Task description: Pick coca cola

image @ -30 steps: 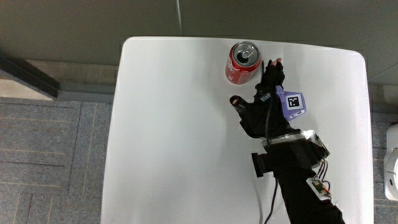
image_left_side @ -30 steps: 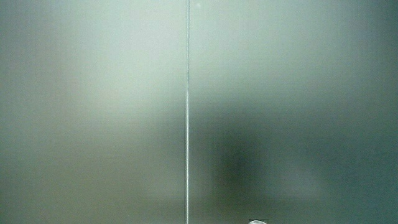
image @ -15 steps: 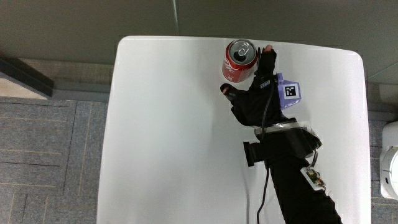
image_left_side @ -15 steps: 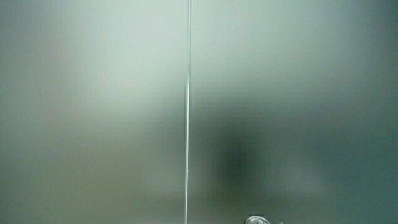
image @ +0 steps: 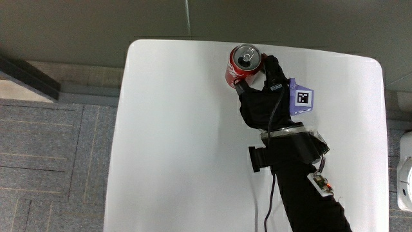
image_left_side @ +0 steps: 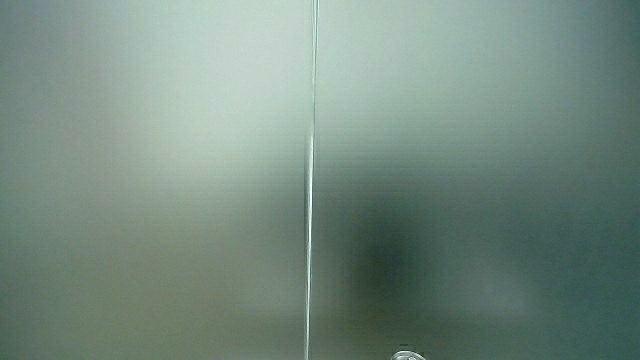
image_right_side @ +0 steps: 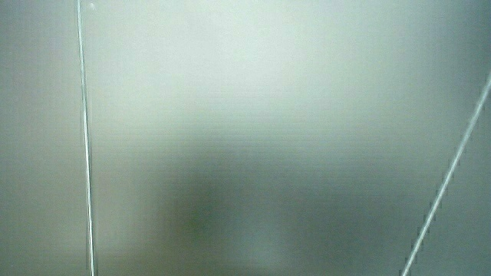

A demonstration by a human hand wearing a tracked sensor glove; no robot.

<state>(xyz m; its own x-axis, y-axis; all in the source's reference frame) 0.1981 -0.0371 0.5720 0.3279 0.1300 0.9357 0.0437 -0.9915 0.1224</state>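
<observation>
Can (image: 240, 66): a red cylindrical drink can of shiny metal with a silver top and pull tab; no brand lettering can be read from above. It stands at the table's edge farthest from the person, tilted slightly.
Hand (image: 262, 96): in a black fabric glove, wrapped around the can, thumb on the side nearer the person and fingers (image: 270, 64) curled round the side away from the thumb, so it grips the can.
Cube (image: 299, 100): a small pale violet block on the back of the hand, beside the can; its upper face carries a black-and-white square code pattern, not writing.
Forearm (image: 302, 187): black-sleeved, reaching from the person toward the can; a silvery band and a black boxy module sit at the wrist, a thin dark cable runs along it, and a small circuit board with a lit dot lies farther from the can.
Table (image: 180, 142): white, smooth, matte, with rounded corners; the can is at its edge.
Floor (image: 51, 161): grey carpet tiles beside the table.
Side views: both show only a pale wall with thin lines.
</observation>
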